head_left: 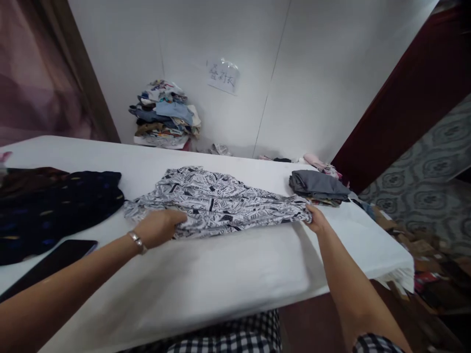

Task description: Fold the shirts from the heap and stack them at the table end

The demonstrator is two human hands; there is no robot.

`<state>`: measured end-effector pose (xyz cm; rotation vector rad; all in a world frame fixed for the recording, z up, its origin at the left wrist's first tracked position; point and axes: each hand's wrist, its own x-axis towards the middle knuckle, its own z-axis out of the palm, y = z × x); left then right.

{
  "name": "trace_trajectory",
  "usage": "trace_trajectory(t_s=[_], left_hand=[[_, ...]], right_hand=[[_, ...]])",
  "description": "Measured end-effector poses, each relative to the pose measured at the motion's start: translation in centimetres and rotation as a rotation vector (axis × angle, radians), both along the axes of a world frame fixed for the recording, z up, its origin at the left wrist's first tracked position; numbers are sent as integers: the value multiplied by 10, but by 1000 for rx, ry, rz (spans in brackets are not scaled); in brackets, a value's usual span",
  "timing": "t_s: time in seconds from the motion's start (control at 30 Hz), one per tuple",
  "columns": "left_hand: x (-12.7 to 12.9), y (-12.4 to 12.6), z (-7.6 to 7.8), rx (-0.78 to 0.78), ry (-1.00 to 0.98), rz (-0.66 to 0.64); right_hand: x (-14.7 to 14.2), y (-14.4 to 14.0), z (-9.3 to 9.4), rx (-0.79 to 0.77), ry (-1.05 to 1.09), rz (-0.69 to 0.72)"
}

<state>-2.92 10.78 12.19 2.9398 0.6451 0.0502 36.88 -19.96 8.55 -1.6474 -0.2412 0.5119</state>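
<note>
A black-and-white printed garment (221, 201) lies stretched sideways across the white table, its surface loosely creased. My left hand (158, 228), with a silver bracelet at the wrist, pinches its near edge left of the middle. At the garment's right end my right hand (314, 218) grips the gathered cloth, fingers closed round it. The near edge between the hands looks slightly raised, with a shadow on the tablecloth below. Which kind of garment it is, I cannot tell.
Dark navy patterned cloth (55, 206) lies at the left, beside a black flat object (55, 260). Folded grey clothes (318, 185) sit at the right. Behind the white table (221, 274) rises a clothes pile (167, 113) against the wall. Cardboard pieces (419, 245) lie beyond the right edge.
</note>
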Motion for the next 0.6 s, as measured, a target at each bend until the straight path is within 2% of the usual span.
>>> trace_trajectory(t_s=[0.1,0.2,0.27,0.33,0.4,0.47,0.53,0.6], left_hand=[[-1,-34,-16,-71,129,-214],[3,-54,-35,-135,138,-279],[8,-56,-40,-159,112,-251],[13,-52,-38,-203,60,-209],[18,-43,-32,-327,28,-179],[23,-30,-26,-483,13,-124],[28,-15,-24,-511,-24,-21],[32,1,-30,-336,-80,52]], right_hand=[[11,-22,-1,-50,-12,38],[14,-37,-11,-223,58,72],[14,-40,-17,-389,-12,77],[14,-39,-17,-608,-196,85],[15,-34,-12,-846,-425,64],[15,-23,-5,-995,-648,26],[11,-5,1,-985,-839,37],[3,21,6,-875,-949,137]])
